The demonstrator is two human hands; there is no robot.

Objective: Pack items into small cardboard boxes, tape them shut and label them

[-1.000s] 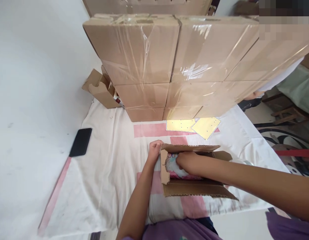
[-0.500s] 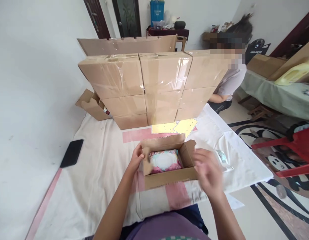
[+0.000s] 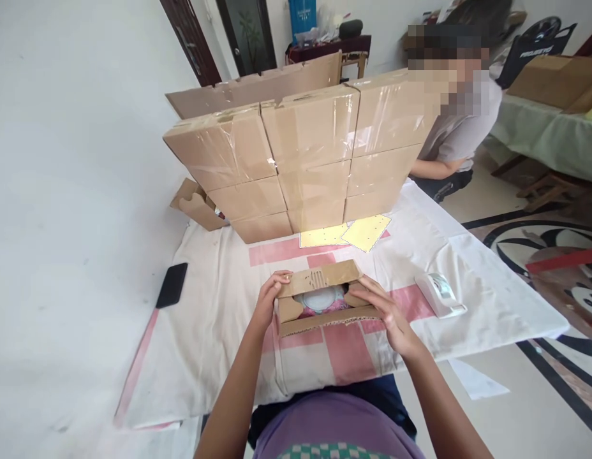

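A small cardboard box [image 3: 308, 326] lies on the cloth in front of me, its side flaps folded inward and its far flap leaning over the opening. Inside, partly covered by the flaps, is a pink and light-blue soft pack [image 3: 319, 299] with a white oval on top. My left hand [image 3: 272, 293] grips the box's far left corner, fingers over the far flap. At the right end, my right hand [image 3: 384, 312] holds the box with long fingers along the right flap and the far flap's edge.
A wall of taped cardboard boxes [image 3: 315, 153] stands behind, with yellow sheets [image 3: 367, 233] at its foot. A white tape dispenser [image 3: 437, 296] is to the right, a black phone [image 3: 172, 285] to the left. An open carton [image 3: 200, 207] sits at far left. Another person [image 3: 468, 127] is beyond the table.
My right hand has come in from the box's right side onto its flaps. The side flaps are folded inward and the far flap is bent over, covering more of the pack.
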